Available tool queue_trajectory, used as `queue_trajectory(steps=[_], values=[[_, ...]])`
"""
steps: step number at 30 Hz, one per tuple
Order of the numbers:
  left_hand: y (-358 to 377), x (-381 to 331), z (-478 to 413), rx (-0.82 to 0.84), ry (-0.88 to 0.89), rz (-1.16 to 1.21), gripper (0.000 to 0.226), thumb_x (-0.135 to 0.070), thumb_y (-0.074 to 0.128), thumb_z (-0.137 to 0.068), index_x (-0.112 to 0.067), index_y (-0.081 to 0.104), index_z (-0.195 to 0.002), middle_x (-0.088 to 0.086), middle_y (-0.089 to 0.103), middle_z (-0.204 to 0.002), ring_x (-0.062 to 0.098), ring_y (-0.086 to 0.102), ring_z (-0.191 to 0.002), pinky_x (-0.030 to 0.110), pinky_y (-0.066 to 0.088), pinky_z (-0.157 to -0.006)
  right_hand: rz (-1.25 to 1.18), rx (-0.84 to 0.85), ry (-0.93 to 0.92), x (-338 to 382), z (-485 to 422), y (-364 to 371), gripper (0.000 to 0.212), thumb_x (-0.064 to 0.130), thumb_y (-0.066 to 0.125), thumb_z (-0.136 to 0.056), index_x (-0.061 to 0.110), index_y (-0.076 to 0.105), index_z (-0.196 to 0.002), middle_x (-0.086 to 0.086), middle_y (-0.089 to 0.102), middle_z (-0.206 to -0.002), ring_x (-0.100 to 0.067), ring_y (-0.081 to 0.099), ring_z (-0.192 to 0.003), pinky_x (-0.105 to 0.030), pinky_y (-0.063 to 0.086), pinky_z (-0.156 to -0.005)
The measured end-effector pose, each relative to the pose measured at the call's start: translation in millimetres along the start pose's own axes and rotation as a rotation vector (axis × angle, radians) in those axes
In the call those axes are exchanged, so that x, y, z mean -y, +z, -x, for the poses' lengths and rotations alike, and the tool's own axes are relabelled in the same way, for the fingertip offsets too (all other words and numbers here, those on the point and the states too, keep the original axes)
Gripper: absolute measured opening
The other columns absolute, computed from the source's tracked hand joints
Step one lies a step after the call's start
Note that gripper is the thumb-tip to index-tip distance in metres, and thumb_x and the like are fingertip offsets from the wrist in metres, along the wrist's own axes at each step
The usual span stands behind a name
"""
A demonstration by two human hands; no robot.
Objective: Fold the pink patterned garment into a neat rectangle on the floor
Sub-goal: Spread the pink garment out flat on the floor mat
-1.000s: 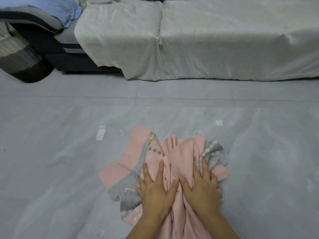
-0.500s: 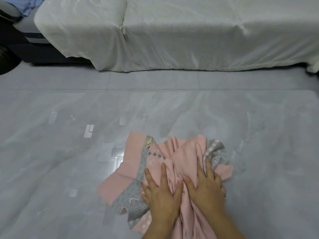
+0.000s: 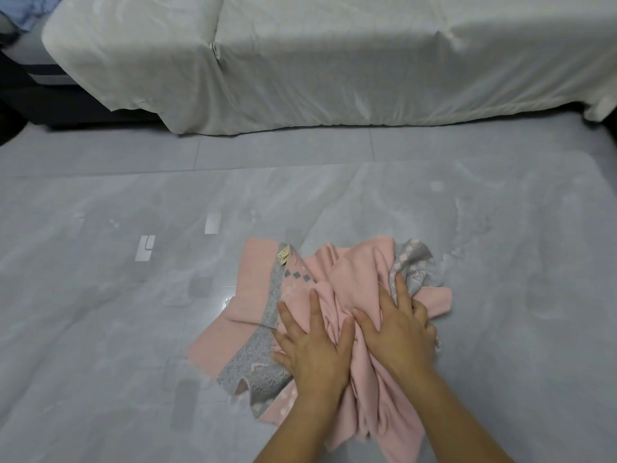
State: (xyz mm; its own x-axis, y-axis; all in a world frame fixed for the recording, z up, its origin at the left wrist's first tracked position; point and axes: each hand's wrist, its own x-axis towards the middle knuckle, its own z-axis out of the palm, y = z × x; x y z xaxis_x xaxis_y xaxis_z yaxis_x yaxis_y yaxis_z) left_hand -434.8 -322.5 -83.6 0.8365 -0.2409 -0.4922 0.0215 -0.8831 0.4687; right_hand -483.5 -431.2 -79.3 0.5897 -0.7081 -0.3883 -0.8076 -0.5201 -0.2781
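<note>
The pink garment [image 3: 257, 289] with grey patterned bands lies bunched and crumpled on the grey floor, a small tag showing near its far edge. My left hand [image 3: 310, 349] rests flat on its middle, fingers spread. Beside it, my right hand [image 3: 397, 329] presses on the rumpled pink folds, its outer fingers curled over the grey-patterned right edge. Both hands lie palm down and close together, thumbs nearly touching. The near part of the garment runs down between my forearms.
A sofa draped in a white sheet [image 3: 334, 68] fills the far side. A dark piece of furniture [image 3: 30, 95] stands at the far left. Glossy grey floor tiles [image 3: 100, 295] surround the garment on all sides.
My hands stay pressed on the garment in much the same pose. The view has swung a little, so the sofa now sits further left and the dark basket has dropped out of sight.
</note>
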Motion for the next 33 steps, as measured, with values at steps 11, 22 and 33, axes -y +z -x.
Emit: queue_trajectory(steps=[11,22,33], values=[[-34.6,23.6,-2.5,-0.011,0.021,0.036,0.081,-0.079,0.018,-0.074,-0.046,-0.010,-0.142,-0.005,-0.028,-0.153,0.032,-0.019,-0.142,0.064,0.000,-0.110,-0.063,-0.079,-0.053,8.6,-12.9,-19.3,0.077,0.077,0.036,-0.073,0.048,0.015,-0.141,0.002,0.007,-0.158,-0.031,0.016,-0.138,-0.049,0.012,-0.112],[-95.6,127.2,-57.0,-0.264,-0.042,-0.163,0.075,-0.054,0.038,-0.090,-0.015,0.009,-0.148,0.007,0.019,-0.155,0.031,0.015,-0.142,0.050,0.020,-0.114,0.078,-0.029,-0.438,140.0,-63.5,-1.1,0.072,0.060,0.049,-0.081,0.035,0.023,-0.143,-0.001,0.024,-0.153,-0.026,0.020,-0.138,-0.042,0.014,-0.106],[-107.9,138.2,-66.4,-0.233,0.094,-0.208,0.030,-0.051,0.057,-0.082,-0.022,0.051,-0.085,-0.004,0.061,-0.085,0.021,0.053,-0.086,0.032,0.036,-0.079,0.340,0.074,-0.310,194.3,-98.0,28.3,0.027,0.039,0.063,-0.081,0.018,0.053,-0.095,-0.009,0.062,-0.111,-0.027,0.056,-0.108,-0.036,0.028,-0.084]])
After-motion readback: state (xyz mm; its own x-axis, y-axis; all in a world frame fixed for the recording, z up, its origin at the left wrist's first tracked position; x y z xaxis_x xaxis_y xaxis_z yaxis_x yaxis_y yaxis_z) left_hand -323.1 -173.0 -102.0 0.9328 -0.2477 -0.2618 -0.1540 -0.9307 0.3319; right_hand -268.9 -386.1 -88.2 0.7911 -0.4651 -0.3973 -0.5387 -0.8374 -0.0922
